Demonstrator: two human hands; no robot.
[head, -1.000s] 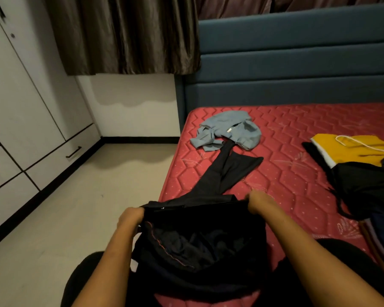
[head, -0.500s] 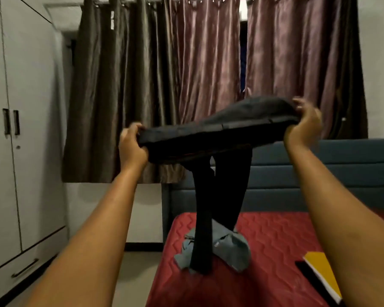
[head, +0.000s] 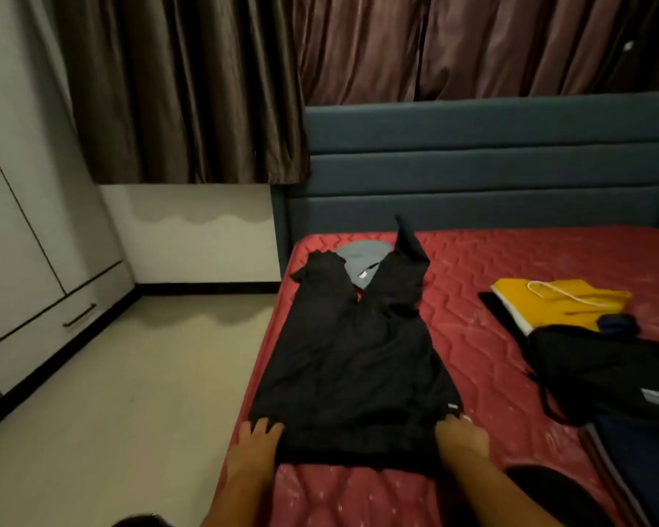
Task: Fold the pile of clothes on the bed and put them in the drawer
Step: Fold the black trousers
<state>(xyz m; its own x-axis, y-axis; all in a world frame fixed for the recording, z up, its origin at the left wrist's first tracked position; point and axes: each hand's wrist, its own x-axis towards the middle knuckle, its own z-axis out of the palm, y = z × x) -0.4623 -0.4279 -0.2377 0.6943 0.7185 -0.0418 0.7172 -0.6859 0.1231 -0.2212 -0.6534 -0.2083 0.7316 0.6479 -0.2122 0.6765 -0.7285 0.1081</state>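
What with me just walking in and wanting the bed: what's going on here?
A person is laying out black trousers flat on the red mattress, not yet folded. The left hand rests open at one waistband corner; the right hand is at the other, its grip too blurred to judge. The legs lie over a grey-blue garment. More clothes wait to the right, and the wardrobe drawer is closed.
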